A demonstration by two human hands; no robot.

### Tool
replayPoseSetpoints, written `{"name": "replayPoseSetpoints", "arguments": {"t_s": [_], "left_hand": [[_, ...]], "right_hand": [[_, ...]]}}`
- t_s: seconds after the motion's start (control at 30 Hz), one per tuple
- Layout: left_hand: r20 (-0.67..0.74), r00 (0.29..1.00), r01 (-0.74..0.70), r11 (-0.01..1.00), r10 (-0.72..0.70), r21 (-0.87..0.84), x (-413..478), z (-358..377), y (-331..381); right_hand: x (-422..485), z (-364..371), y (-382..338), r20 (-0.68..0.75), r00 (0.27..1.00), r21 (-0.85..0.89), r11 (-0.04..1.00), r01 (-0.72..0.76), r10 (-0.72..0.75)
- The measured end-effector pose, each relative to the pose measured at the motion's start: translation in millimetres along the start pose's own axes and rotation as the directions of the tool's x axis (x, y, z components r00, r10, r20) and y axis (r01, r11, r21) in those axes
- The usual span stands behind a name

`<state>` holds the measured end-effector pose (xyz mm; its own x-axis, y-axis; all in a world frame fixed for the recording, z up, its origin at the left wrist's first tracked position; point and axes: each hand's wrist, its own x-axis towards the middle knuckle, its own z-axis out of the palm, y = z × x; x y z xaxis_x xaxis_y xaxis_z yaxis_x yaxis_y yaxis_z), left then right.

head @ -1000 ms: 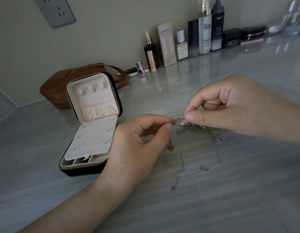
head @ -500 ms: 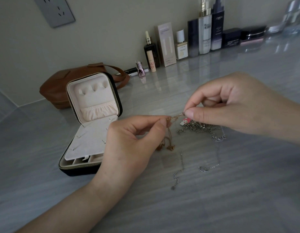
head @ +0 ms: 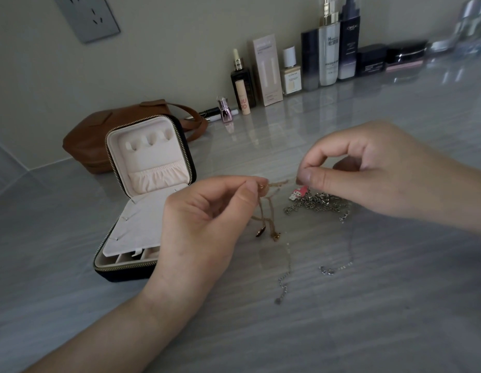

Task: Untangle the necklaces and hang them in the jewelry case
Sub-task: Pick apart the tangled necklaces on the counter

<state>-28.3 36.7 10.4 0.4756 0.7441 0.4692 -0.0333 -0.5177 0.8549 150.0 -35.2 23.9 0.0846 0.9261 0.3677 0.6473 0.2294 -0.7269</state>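
Here the left hand and right hand each pinch the thin gold chain necklace, spanning it between them — likely to tease it clear of the heaped silver chain.

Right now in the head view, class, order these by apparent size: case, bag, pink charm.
1. Case
2. Bag (unsure: partly hidden behind the nearer case)
3. Pink charm

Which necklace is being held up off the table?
The gold necklace: left hand and right hand pinch it, while the silver necklaces lie flat on the table.
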Motion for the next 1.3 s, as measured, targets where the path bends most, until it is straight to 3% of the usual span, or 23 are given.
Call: {"name": "replayPoseSetpoints", "arguments": {"t_s": [0.27, 0.5, 0.63, 1.1, 1.3], "left_hand": [[-0.074, 0.987, 0.136, 0.989, -0.140, -0.061, 4, -3, -8], [0.060, 0.957, 0.283, 0.858, -0.285, -0.429, 8, -3, -5], [0.104, 0.933, 0.346, 0.782, -0.344, -0.518, 11, -5, -6], [0.068, 0.931, 0.341, 0.786, -0.360, -0.515, 13, -7, -9], [0.123, 0.943, 0.332, 0.870, -0.309, -0.364, 11, -9, -10]], "right_hand": [[2, -2, 0, -0.057, 0.998, -0.003, 1.000, -0.011, 0.011], [2, 2, -2, -0.017, 0.991, 0.191, 0.974, -0.124, 0.130], [3, 4, -4, -0.002, 0.988, 0.194, 0.969, -0.151, 0.154], [2, -1, -4, -0.068, 0.984, 0.196, 0.969, -0.151, 0.167], [3, -1, -4, -0.093, 0.985, 0.197, 0.972, -0.128, 0.148]]}}
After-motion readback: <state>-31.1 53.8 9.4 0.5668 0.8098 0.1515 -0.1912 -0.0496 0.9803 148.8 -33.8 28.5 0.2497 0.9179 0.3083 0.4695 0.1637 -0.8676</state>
